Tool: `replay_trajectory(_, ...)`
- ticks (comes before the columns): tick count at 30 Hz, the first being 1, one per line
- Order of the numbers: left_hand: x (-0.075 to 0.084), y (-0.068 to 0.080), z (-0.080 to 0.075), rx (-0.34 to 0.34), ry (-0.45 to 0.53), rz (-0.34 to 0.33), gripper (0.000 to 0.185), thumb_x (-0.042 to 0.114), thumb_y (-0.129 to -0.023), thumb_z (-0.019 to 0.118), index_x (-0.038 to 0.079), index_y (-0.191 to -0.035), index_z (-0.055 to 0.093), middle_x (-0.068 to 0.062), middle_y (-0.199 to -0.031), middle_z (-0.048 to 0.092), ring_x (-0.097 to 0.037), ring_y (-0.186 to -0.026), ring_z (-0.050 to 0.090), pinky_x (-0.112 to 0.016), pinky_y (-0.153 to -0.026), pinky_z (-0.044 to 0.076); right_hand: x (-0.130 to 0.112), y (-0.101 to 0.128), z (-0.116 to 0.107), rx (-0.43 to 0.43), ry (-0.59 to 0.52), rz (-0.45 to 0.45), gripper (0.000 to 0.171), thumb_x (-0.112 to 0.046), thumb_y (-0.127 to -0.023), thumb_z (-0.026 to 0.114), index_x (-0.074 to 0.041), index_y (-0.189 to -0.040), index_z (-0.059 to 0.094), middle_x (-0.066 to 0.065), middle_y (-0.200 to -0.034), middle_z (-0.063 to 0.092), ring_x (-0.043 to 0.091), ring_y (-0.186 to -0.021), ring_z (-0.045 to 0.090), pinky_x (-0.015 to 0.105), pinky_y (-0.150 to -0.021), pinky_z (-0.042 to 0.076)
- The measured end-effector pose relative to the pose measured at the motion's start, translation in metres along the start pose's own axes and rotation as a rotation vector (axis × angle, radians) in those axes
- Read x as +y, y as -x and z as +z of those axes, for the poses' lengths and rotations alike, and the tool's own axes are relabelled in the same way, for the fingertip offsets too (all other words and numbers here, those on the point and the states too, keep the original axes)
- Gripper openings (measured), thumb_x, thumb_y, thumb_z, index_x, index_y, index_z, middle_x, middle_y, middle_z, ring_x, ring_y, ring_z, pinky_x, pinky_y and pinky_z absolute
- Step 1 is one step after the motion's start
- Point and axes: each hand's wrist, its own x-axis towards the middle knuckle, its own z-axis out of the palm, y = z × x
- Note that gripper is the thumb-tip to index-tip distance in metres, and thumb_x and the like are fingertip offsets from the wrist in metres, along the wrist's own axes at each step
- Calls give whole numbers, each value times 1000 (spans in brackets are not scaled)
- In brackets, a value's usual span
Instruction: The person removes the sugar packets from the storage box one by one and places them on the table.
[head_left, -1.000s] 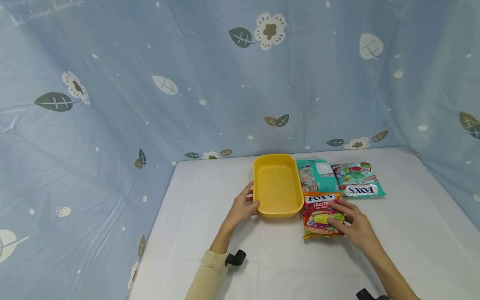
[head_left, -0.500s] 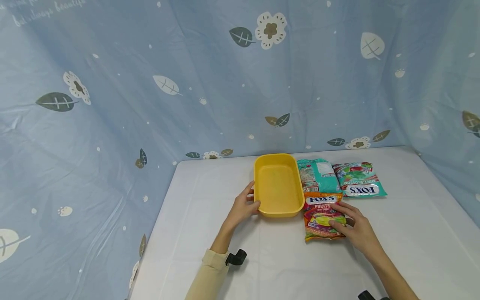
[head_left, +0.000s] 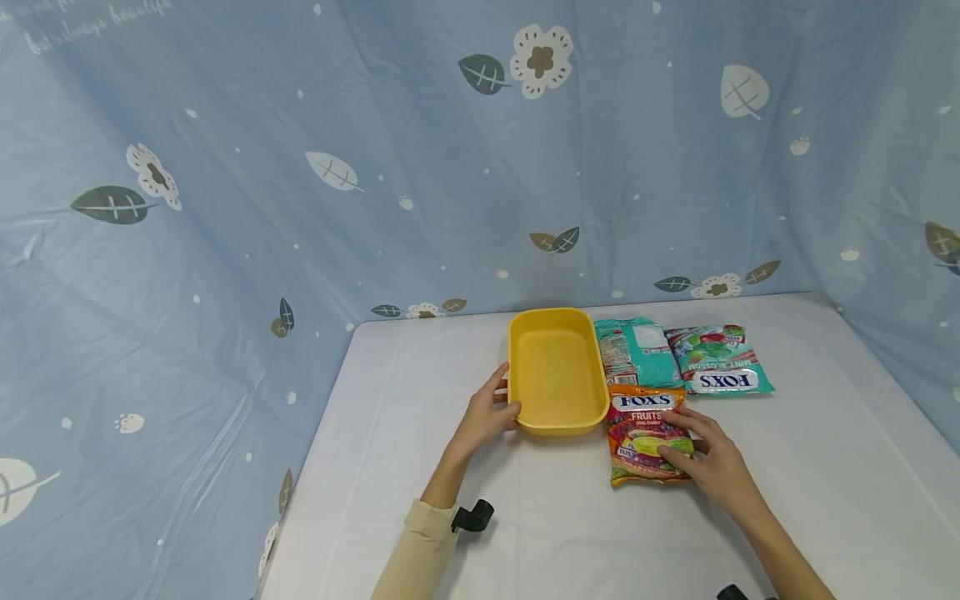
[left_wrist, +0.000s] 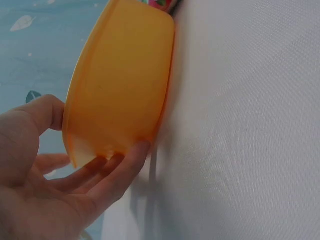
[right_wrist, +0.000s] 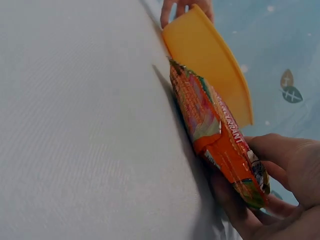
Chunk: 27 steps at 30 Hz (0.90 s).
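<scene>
In the head view my left hand (head_left: 480, 417) holds the near left corner of a yellow plastic tray (head_left: 558, 375), which has nothing inside. The left wrist view shows the thumb at the tray's rim and the fingers against its outer wall. To the right, my right hand (head_left: 716, 462) grips the right side of a red and orange Fox's Fruits candy bag (head_left: 645, 446). Seen from the right wrist, the thumb lies over the bag (right_wrist: 210, 130) and fingers reach low along its side. The bag's left edge lies close beside the tray's near right corner.
Behind the red bag lie two teal candy bags, one back side up (head_left: 652, 358) and a Fox's Mint Blossom bag (head_left: 716, 358). A white cloth covers the table (head_left: 585, 525). A blue patterned curtain (head_left: 450, 167) hangs behind and to the sides.
The near end of the red candy bag has shifted slightly to the right and toward me, along with my right hand. My left hand and the tray have stayed put.
</scene>
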Motion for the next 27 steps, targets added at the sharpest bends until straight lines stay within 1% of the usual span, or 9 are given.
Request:
replay_trajectory(10, 1, 0, 1, 7, -1, 3, 75, 5, -91, 59, 8, -156, 23, -27, -140, 46, -40, -121, 55, -35, -75, 61, 1, 0, 0, 10, 3, -20, 54, -23, -85, 76, -10, -135, 59, 24, -146, 41, 44, -125, 46, -4, -80, 33)
replay_trajectory(16, 3, 2, 1, 25, -1, 7, 74, 3, -90, 61, 7, -155, 26, -27, -138, 47, -40, -120, 55, -36, -74, 61, 2, 0, -1, 2, 34, -23, 54, -24, -85, 76, -11, -135, 59, 24, -145, 41, 43, -122, 48, 1, -79, 38)
replay_trajectory(18, 4, 2, 1, 29, 3, 10, 74, 3, -89, 61, 6, -155, 26, -28, -138, 47, -41, -120, 55, -39, -74, 61, 1, 0, -1, 2, 50, -27, 53, -25, -86, 75, -12, -135, 59, 24, -145, 42, 43, -122, 48, 5, -80, 42)
replay_trajectory(20, 4, 2, 1, 28, 6, 14, 74, 3, -89, 61, 6, -155, 26, -29, -138, 47, -42, -120, 55, -42, -75, 61, 1, 0, -2, -4, 70, -31, 54, -26, -86, 75, -12, -135, 59, 24, -145, 41, 43, -121, 49, 13, -82, 50)
replay_trajectory(22, 3, 2, 1, 24, 8, 20, 74, 3, -90, 60, 6, -155, 25, -30, -139, 46, -43, -120, 54, -46, -77, 61, 0, 0, -2, -4, 87, -36, 53, -27, -86, 75, -11, -135, 59, 24, -144, 42, 44, -120, 50, 28, -85, 57)
replay_trajectory(23, 2, 1, 1, 21, 9, 21, 74, 3, -90, 60, 6, -156, 25, -30, -139, 46, -44, -121, 54, -47, -78, 60, -1, 0, -3, -3, 95, -37, 53, -27, -86, 75, -11, -135, 59, 25, -144, 42, 44, -119, 51, 36, -87, 58)
replay_trajectory(25, 1, 1, 1, 15, 9, 23, 75, 3, -90, 59, 6, -156, 23, -30, -139, 45, -44, -121, 54, -48, -79, 60, -2, 1, -3, -11, 102, -40, 53, -27, -87, 74, -10, -135, 59, 25, -144, 42, 45, -118, 52, 50, -89, 56)
replay_trajectory(26, 1, 1, 1, 14, 11, 24, 75, 4, -91, 59, 6, -156, 23, -30, -140, 45, -44, -121, 54, -48, -79, 60, -3, 1, -3, -12, 103, -42, 53, -26, -87, 74, -10, -135, 59, 26, -144, 41, 46, -117, 53, 55, -89, 53)
replay_trajectory(27, 1, 1, 1, 12, 11, 23, 75, 4, -91, 59, 6, -156, 23, -30, -140, 45, -44, -122, 54, -48, -79, 60, -3, 1, -4, -12, 104, -43, 53, -26, -87, 74, -10, -134, 59, 26, -144, 42, 46, -117, 53, 56, -89, 53)
